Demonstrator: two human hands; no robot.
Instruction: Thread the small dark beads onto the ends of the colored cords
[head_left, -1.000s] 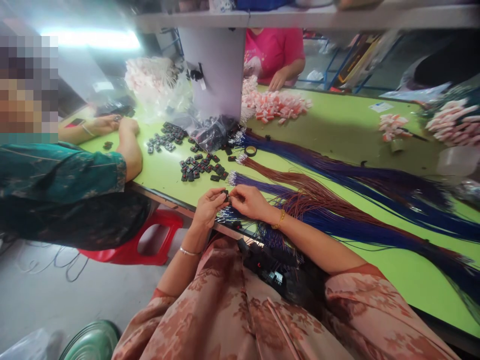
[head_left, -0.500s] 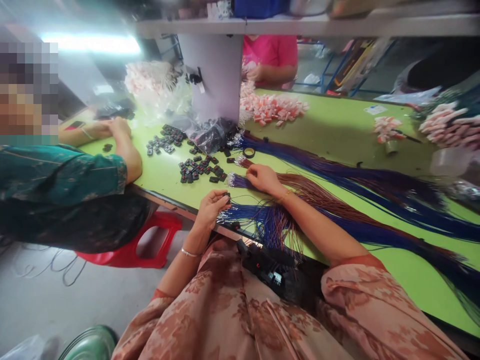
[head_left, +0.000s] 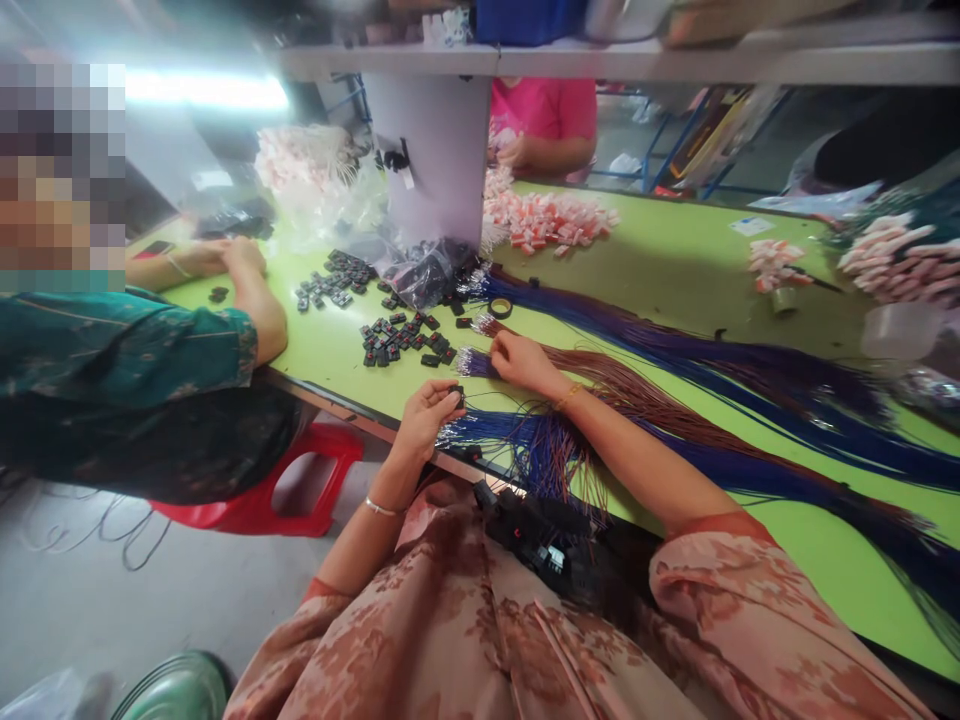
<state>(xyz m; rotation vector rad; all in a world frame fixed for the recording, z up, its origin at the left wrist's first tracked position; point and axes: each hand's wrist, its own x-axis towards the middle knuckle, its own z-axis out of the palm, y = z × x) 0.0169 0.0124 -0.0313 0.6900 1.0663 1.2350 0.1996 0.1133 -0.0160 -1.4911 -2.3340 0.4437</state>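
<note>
Near the table's front edge, my left hand [head_left: 426, 415] pinches a small black plastic connector housing [head_left: 457, 397] between thumb and fingers. A thin dark wire runs from it to the right. My right hand [head_left: 523, 362] lies over the brown wires [head_left: 600, 368], its fingertips closed together at the bundle's left part; what they pinch is hidden. Metal terminals [head_left: 484, 325] show at the brown wires' left ends. Just below are purple wires [head_left: 478, 363], also with terminals. Blue wires [head_left: 495, 428] spread beside my left hand.
Loose black housings [head_left: 401, 338] lie left of the wires, by a plastic bag [head_left: 424, 275]. A tape roll [head_left: 500, 308] sits behind the brown bundle. More black parts [head_left: 551, 550] rest on my lap. A co-worker's arm [head_left: 255, 300] is on the table at left; another person [head_left: 544, 125] sits opposite.
The whole view has shifted slightly. Both hands keep nearly the same places, the left still pinching the black housing and the right still over the brown wires.
</note>
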